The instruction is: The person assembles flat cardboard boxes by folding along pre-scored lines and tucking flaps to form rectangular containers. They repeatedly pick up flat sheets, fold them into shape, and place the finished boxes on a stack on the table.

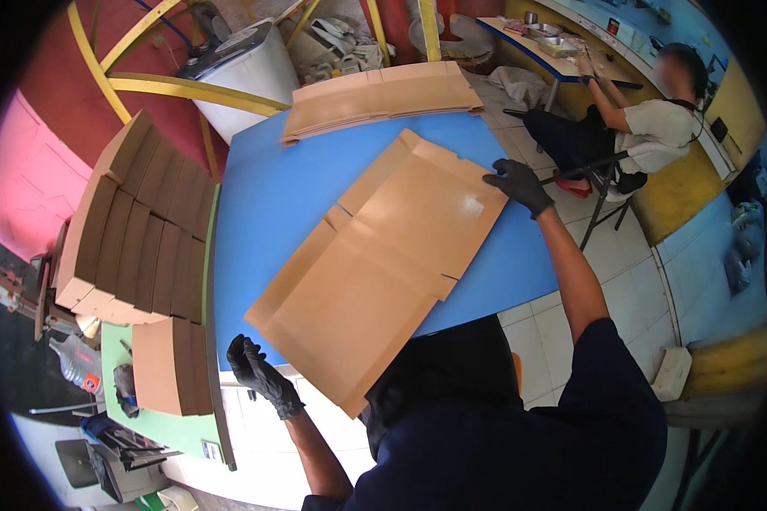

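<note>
A flat brown cardboard box blank (375, 255), creased and slotted, lies aslant across the blue table (264, 187), its near corner jutting past the front edge. At its far right corner, my right hand (522, 187) in a black glove grips the edge, thumb on the upper face. My left hand (262, 376), also black-gloved, hovers off the table's near left corner, beside the blank and apart from it. Its fingers are loosely bent, and nothing shows in them.
Flat cardboard blanks (383, 98) are stacked along the table's far edge. To the left, folded boxes (136, 221) stand in rows by a green table (166, 430). A white washing machine (251, 72) stands behind yellow bars. At far right a person (648, 128) sits working at another table (537, 51).
</note>
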Demonstrator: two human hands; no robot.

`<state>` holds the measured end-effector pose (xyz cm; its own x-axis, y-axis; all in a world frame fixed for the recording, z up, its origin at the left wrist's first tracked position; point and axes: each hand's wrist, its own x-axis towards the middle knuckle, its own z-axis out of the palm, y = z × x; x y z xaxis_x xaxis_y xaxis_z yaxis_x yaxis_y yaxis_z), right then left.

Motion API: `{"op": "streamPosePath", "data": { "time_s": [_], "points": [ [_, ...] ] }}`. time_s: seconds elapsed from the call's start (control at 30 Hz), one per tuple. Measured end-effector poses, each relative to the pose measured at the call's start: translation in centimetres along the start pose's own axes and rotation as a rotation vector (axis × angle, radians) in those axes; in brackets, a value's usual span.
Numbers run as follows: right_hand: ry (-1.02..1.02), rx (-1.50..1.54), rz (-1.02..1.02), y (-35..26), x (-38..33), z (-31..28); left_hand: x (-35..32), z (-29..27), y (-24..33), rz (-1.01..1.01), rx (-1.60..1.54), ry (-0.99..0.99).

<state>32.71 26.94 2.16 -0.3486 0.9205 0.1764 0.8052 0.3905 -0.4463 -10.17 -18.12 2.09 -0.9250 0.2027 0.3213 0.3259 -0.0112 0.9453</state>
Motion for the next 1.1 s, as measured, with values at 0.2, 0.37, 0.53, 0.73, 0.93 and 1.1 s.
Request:
{"op": "streamPosePath", "data": {
  "time_s": [0.2,0.37,0.53,0.73,0.93,1.1],
  "points": [
    [0.030,-0.272,-0.307,-6.6,2.4,-0.6,0.2,-1.5,3.4,0.126,0.025,-0.164],
    [0.515,0.058,-0.732,-13.2,0.3,-7.0,1.2,0.8,9.8,0.238,0.095,-0.261],
    [0.496,0.075,-0.878,-18.4,-5.8,-16.0,2.9,7.2,18.1,0.546,0.028,-0.500],
    [0.667,-0.082,-0.918,-21.1,-11.5,-21.8,2.8,11.2,23.5,0.375,-0.272,-0.802],
    [0.806,-0.474,-0.918,-20.7,-13.9,-21.5,3.4,10.4,25.0,-0.007,-0.722,-1.066],
    [0.800,-0.547,-0.917,-21.6,-14.4,-20.3,8.0,10.2,29.4,-0.100,-0.612,-1.330]
  ]
}}
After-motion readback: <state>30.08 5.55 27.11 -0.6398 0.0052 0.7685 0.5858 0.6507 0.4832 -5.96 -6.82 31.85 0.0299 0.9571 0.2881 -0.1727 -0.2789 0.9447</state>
